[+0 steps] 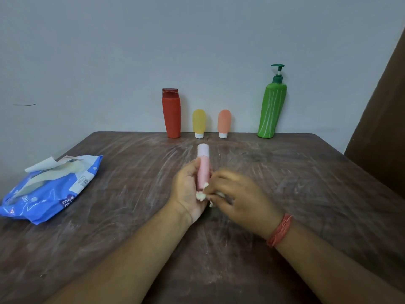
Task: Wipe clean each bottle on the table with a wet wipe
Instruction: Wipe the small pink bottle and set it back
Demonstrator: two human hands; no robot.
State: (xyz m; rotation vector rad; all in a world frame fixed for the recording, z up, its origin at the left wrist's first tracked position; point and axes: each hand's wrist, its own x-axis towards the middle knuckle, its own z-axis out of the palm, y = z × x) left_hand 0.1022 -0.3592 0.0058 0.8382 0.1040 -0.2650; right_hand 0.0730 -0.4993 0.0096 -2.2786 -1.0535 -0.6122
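Observation:
My left hand (186, 189) holds a pink bottle (203, 170) with a pale cap, its cap end pointing away from me above the middle of the table. My right hand (236, 198) pinches a crumpled white wet wipe (202, 195) against the bottle's near end. Along the table's far edge, by the wall, stand a red bottle (171, 114), a small yellow bottle (199, 123), a small orange bottle (224, 123) and a tall green pump bottle (272, 106).
A blue pack of wet wipes (50, 194) lies at the left of the brown table (306, 194), its flap open and a wipe sticking out. A dark brown curtain or panel (385, 128) stands at the right.

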